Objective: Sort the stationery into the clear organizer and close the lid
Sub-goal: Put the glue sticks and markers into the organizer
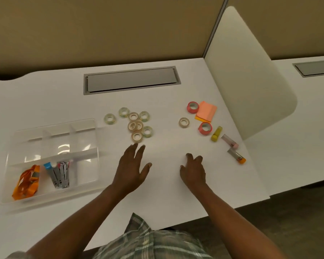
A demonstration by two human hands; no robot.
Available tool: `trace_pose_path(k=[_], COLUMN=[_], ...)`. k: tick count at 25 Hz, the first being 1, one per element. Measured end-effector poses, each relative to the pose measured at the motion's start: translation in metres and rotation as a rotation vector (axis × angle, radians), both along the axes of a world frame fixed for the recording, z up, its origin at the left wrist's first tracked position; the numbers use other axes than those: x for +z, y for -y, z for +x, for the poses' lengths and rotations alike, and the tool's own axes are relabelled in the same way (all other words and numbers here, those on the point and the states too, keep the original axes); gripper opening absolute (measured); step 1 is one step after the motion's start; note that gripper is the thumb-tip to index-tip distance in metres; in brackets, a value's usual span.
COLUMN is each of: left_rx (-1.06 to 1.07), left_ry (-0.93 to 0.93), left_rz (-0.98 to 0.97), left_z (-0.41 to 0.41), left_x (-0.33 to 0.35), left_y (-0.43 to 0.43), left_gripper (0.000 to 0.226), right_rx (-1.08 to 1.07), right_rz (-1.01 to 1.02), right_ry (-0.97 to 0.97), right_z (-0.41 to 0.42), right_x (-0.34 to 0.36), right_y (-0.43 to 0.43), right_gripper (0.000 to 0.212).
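White desk before tan partition, left hand and right hand loosely open, empty

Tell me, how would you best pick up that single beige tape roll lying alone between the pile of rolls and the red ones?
From straight above. The lone tape roll lies flat on the table, hole up, with nothing touching it, so pinch its wall: one finger in the hole, thumb on the outer rim. The right hand, empty nearby, is probably the handier one.
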State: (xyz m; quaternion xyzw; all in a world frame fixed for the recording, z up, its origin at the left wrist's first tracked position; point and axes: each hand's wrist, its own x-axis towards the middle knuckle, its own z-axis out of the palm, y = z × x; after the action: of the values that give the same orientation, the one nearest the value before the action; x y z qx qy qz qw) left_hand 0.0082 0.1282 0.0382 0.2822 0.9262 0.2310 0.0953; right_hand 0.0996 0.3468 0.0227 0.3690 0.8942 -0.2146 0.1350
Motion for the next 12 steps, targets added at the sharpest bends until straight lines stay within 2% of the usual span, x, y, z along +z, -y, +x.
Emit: trace_pose_path(k=[4, 7, 8, 10, 12], left_rx=[-0.154, -0.186, -0.182, -0.141, -0.084], left_ry=[0.199, 0.263, 0.268, 0.257, 0.253], left_rz=[-0.002, 0.069, 0.120, 0.230, 0.282], left_z=[0.020, 0.024, 0.024, 0.023, 0.020], left_x=[-0.003, 0.001, 0.004, 0.009, 0.013], left_y=[-0.058, -0.085, -0.094, -0.107, -0.117], left_gripper=[0.072, 0.073, 0.069, 0.052, 0.035], right_rx=[-0.220, -0.595, -0.638, -0.562, -0.449], right_rz=[-0.326, -0.913, -1.064, -1.149, -1.070], right_ry=[-0.143, -0.268, -0.301, -0.297, -0.233], right_z=[-0.008, -0.016, -0.017, -0.017, -0.016], right_x=[-0.004, 0.013, 0.021, 0.035, 0.040], right_y=[-0.018, -0.029, -0.034, -0.042, -0.052], right_gripper=[0.041, 0.043, 0.041, 0.036, 0.032])
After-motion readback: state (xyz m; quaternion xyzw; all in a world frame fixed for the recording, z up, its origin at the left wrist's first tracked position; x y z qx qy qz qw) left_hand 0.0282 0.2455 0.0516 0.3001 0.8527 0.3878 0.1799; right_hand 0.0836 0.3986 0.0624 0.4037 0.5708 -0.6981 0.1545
